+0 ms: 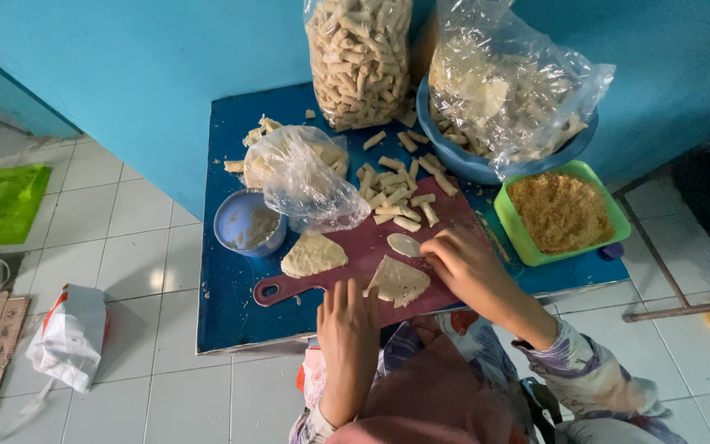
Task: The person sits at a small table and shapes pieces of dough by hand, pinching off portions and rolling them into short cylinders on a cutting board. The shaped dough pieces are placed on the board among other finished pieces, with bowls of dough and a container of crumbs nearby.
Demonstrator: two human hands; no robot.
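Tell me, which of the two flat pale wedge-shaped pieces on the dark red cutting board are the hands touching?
The flat pale wedge nearer the person, between the left hand and right hand. The other wedge lies apart, by the small blue bowl.

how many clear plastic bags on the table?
3: tall bag of rolls at back, bag in the blue basin, crumpled bag by the small blue cup. None seem hidden.

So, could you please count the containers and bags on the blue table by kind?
Clear plastic bags: 3
Blue bowls: 2
Green tub: 1
Total: 6
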